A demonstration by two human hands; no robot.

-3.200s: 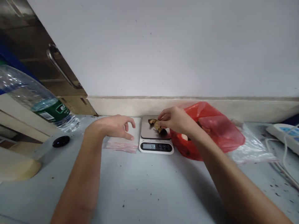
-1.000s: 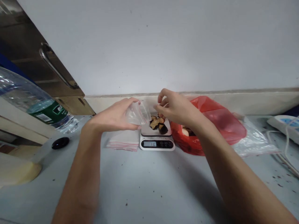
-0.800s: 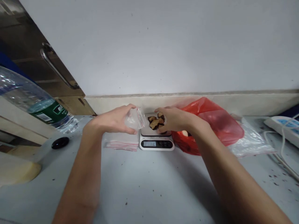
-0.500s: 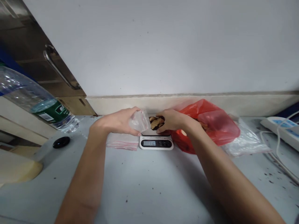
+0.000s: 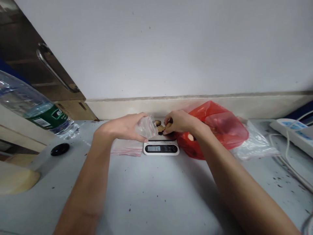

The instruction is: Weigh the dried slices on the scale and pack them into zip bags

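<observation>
My left hand [image 5: 123, 127] is closed on a small clear zip-lock bag [image 5: 148, 126], its mouth facing right over the scale. The white digital kitchen scale [image 5: 161, 149] shows about 110 on its display; the decimal point is hard to read. Dried brown slices [image 5: 159, 128] lie on the scale plate, beside the bag's mouth. Over them, my right hand [image 5: 180, 122] pinches a slice between thumb and fingers, partly hiding it. Beneath my left hand a stack of flat zip-lock bags [image 5: 127, 148] rests on the table.
Right of the scale sits an open red plastic bag [image 5: 217, 127] with more brown pieces, then a clear bag [image 5: 256, 143]. A white device [image 5: 290, 130] and cables [image 5: 288, 160] lie farther right. At left are a water bottle [image 5: 46, 114] and a black lid [image 5: 60, 149]. A wall [image 5: 171, 49] stands behind.
My right hand's fingers have drawn together over the brown slices, from a wider grasp into a pinch. My left hand keeps the bag in place. The view has shifted slightly.
</observation>
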